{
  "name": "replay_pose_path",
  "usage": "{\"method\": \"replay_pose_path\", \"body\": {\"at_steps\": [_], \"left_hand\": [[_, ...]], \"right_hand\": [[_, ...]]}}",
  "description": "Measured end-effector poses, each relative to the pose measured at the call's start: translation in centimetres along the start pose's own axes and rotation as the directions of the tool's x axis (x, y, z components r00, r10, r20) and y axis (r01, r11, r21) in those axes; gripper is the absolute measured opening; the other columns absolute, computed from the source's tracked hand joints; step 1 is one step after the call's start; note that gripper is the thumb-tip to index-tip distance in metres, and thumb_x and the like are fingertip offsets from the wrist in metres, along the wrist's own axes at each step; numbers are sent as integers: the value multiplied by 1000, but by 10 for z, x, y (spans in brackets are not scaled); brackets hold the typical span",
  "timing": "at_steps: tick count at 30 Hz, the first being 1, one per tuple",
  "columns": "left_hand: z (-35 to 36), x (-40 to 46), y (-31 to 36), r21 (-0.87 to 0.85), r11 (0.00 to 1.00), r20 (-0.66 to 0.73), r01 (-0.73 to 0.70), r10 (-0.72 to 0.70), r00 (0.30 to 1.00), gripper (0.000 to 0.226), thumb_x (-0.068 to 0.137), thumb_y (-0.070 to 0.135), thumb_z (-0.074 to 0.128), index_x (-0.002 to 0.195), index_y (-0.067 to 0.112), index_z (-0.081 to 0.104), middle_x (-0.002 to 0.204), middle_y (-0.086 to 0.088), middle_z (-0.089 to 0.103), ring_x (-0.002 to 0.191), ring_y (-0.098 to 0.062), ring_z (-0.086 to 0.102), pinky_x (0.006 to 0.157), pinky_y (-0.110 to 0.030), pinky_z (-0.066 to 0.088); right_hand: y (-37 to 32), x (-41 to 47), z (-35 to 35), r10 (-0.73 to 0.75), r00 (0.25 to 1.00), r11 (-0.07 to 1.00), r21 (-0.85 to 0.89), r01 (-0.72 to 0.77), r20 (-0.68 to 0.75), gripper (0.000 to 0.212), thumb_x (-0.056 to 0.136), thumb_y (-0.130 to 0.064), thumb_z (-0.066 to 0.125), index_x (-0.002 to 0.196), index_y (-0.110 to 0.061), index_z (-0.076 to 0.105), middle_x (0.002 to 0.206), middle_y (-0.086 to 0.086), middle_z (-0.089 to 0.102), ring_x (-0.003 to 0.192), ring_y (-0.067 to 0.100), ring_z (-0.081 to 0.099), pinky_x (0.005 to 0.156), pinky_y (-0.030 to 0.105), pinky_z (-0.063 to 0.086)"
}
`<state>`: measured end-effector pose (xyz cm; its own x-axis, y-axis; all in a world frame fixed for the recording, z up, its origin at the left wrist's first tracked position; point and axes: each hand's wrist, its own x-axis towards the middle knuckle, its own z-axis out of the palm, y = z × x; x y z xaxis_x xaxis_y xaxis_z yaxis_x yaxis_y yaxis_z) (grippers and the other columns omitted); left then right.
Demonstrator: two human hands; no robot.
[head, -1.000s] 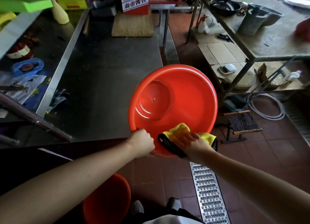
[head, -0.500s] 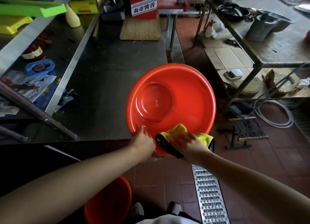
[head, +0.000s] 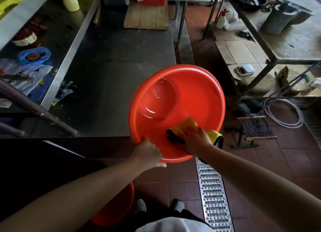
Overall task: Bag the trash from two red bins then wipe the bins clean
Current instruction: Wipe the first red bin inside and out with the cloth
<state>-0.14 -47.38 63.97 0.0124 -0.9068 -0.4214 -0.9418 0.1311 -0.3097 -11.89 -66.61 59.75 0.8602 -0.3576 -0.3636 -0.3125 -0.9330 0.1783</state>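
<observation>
Right hand (head: pixel 195 141): fingers curled over a yellow cloth (head: pixel 188 127), pressing it on the inner wall of the red bin (head: pixel 199 99) near its lower rim. Left hand (head: pixel 147 153): gripping that rim at lower left, thumb underneath. Bin tilted toward the camera, over the steel table (head: pixel 112 66) edge. Second red bin (head: pixel 114 209) on the floor below, beside a floor drain grate (head: pixel 213 197).

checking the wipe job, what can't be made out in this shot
- Second red bin, head view: mostly hidden behind the left forearm.
- Left hand fingers: motion-blurred at the held red bin rim.
- Yellow cloth: partly covered by the right hand.
- Bin's outside: faces away.
</observation>
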Motion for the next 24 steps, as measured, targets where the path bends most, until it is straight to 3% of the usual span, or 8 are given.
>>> {"method": "replay_pose_path", "body": {"at_steps": [3, 7, 9, 11, 15, 17, 21, 24], "left_hand": [[-8, -5, -3, -29, 999, 10, -32, 32, 999, 75, 93, 68, 33, 60, 1, 38, 77, -19, 63, 81, -31, 64, 93, -53, 38], [-7, -6, -4, 50, 998, 58, -37, 34, 998, 73, 96, 64, 33, 91, 0, 67, 94, -21, 69, 95, -36, 63, 96, -58, 38], [-5, -6, -3, 99, 994, 81, -51, 43, 996, 73, 96, 63, 33, 103, -1, 68, 101, -25, 69, 101, -42, 62, 98, -63, 37], [-4, -9, -1, 111, 992, 81, -59, 50, 995, 74, 97, 62, 33, 106, -4, 66, 105, -29, 67, 103, -45, 62, 99, -64, 37], [-8, -11, 5, 107, 992, 58, -67, 61, 996, 64, 98, 55, 37, 100, -1, 68, 96, -25, 69, 96, -41, 64, 95, -62, 42], [-11, -7, 6, 106, 991, 52, -76, 71, 996, 61, 99, 54, 38, 94, 1, 69, 90, -22, 69, 92, -40, 64, 94, -62, 42], [-8, -5, 6, 71, 996, 43, -51, 48, 998, 65, 100, 53, 36, 105, -6, 64, 101, -29, 67, 100, -44, 61, 98, -66, 37], [-5, -5, 10, 99, 995, 78, -12, 5, 997, 56, 100, 44, 43, 112, -7, 63, 110, -34, 63, 106, -51, 58, 96, -67, 39]], "right_hand": [[-3, 10, -2, 94, 994, 995, -29, -92, 49, 55, 102, -30, 37, 156, -30, 27, 159, -1, 31, 148, 27, 23, 116, 45, 22], [-49, 12, 0, 34, 990, 968, 243, -67, 134, 62, 100, -36, 40, 158, -37, 16, 158, 2, 34, 143, 26, 34, 110, 46, 28], [-57, 7, 7, -54, 992, 928, 372, 7, 116, 60, 100, -46, 39, 156, -42, 17, 156, 4, 38, 139, 29, 41, 108, 46, 33], [-40, 7, 11, 2, 1000, 882, 471, -12, 20, 53, 99, -55, 40, 150, -46, 29, 150, 1, 45, 131, 29, 50, 104, 42, 42], [-5, 29, 24, 165, 986, 952, 254, -169, 36, 54, 104, -25, 32, 157, -27, 23, 162, 0, 26, 150, 28, 22, 117, 44, 23], [-20, 37, 21, 182, 981, 942, 272, -194, 69, 55, 104, -24, 33, 158, -26, 21, 162, 4, 26, 149, 29, 23, 117, 46, 23], [-50, 29, 30, -81, 994, 945, 323, 55, 68, 66, 100, -35, 45, 158, -36, 16, 162, 1, 29, 147, 26, 27, 115, 44, 28], [-12, 41, 33, -46, 999, 957, 285, 44, 1, 61, 102, -35, 39, 157, -45, 14, 162, 3, 25, 141, 29, 35, 113, 43, 34]]}}
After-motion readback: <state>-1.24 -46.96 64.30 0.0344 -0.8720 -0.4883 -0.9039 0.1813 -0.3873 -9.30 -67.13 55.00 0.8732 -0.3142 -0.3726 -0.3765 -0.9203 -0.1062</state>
